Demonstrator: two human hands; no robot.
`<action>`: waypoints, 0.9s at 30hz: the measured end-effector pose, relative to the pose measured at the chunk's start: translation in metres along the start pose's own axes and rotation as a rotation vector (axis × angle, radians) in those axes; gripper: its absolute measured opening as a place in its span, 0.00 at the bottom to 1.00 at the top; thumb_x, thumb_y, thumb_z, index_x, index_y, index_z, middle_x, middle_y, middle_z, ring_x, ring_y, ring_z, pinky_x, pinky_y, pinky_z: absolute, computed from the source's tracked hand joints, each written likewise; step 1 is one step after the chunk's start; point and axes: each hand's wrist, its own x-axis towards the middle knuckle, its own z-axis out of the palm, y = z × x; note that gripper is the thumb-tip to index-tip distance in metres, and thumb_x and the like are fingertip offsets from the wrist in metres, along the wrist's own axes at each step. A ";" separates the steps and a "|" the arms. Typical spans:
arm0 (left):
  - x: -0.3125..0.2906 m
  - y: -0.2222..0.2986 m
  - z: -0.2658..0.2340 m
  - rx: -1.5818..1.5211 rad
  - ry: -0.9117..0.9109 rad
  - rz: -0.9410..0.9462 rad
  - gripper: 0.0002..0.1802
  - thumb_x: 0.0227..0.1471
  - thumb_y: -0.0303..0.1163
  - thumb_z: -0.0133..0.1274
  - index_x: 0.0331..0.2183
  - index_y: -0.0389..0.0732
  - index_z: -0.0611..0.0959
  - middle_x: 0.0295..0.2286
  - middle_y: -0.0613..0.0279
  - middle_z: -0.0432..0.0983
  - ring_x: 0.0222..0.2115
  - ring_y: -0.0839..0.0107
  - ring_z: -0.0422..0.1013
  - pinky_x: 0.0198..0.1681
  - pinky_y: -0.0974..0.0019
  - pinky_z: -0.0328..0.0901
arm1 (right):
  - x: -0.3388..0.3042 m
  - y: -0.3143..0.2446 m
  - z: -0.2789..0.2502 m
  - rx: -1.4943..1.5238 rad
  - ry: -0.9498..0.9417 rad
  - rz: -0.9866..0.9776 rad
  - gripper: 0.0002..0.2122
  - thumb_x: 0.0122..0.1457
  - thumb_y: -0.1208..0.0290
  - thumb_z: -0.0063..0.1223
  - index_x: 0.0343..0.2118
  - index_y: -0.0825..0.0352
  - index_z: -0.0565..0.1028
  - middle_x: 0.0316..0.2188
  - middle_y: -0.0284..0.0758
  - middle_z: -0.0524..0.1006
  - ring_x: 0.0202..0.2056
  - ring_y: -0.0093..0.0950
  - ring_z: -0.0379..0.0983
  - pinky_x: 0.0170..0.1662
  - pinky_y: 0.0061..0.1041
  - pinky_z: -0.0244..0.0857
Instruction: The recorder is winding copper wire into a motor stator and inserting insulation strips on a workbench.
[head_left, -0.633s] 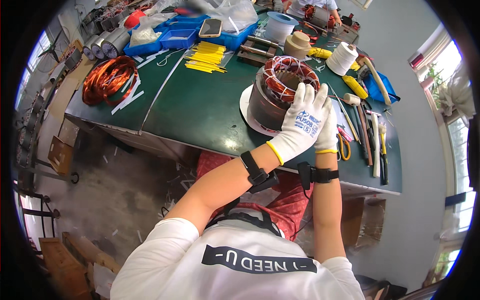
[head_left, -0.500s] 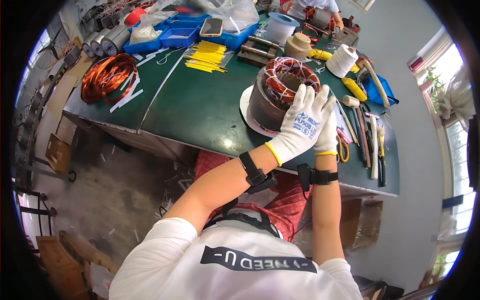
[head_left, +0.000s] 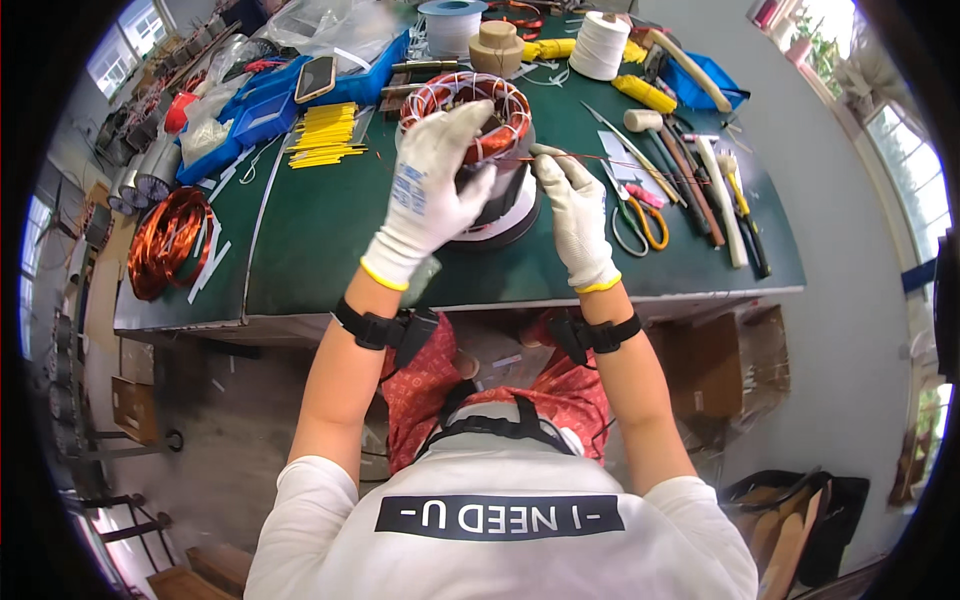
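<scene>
A motor stator [head_left: 507, 98], its copper windings laced with white cord, stands on a white round base [head_left: 522, 205] near the table's front edge. Both my hands wear white gloves with yellow cuffs. My left hand [head_left: 432, 185] lies along the stator's near left side, thumb apart and fingers stretched over the winding. To the right of the stator, my right hand [head_left: 577, 205] has its fingertips closed on thin copper wires [head_left: 640, 158], which run from the winding out to the right. The stator's near side is partly hidden by my left hand.
Scissors [head_left: 655, 222], a mallet [head_left: 643, 122] and several other long-handled tools lie at right. Spools [head_left: 598, 48] stand behind the stator. Yellow strips [head_left: 325, 135], a phone [head_left: 316, 78] on blue trays, and copper coils [head_left: 165, 245] are at left.
The view has shifted right. My hands, earlier together at the stator's right side, have parted: the left is now on its near left side, the right draws copper wires out rightward.
</scene>
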 end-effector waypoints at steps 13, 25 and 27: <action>0.013 -0.018 -0.019 0.010 -0.251 -0.045 0.22 0.44 0.30 0.63 0.44 0.42 0.83 0.40 0.56 0.79 0.46 0.54 0.72 0.59 0.53 0.58 | -0.009 -0.004 0.055 0.030 0.294 -0.216 0.11 0.56 0.72 0.63 0.40 0.73 0.79 0.31 0.34 0.80 0.32 0.18 0.74 0.37 0.20 0.69; -0.020 0.070 -0.041 0.320 0.003 0.555 0.09 0.41 0.32 0.60 0.31 0.48 0.84 0.33 0.67 0.77 0.34 0.64 0.73 0.38 0.58 0.66 | 0.025 0.002 0.039 -0.996 0.102 -0.942 0.24 0.49 0.72 0.57 0.51 0.44 0.77 0.31 0.36 0.78 0.35 0.39 0.74 0.37 0.36 0.69; -0.011 0.047 -0.042 0.310 -0.056 0.227 0.12 0.43 0.33 0.61 0.35 0.49 0.84 0.37 0.67 0.76 0.38 0.65 0.73 0.45 0.56 0.67 | 0.023 -0.005 0.036 -1.002 0.060 -0.916 0.23 0.49 0.72 0.57 0.51 0.45 0.78 0.32 0.36 0.78 0.33 0.38 0.75 0.35 0.35 0.69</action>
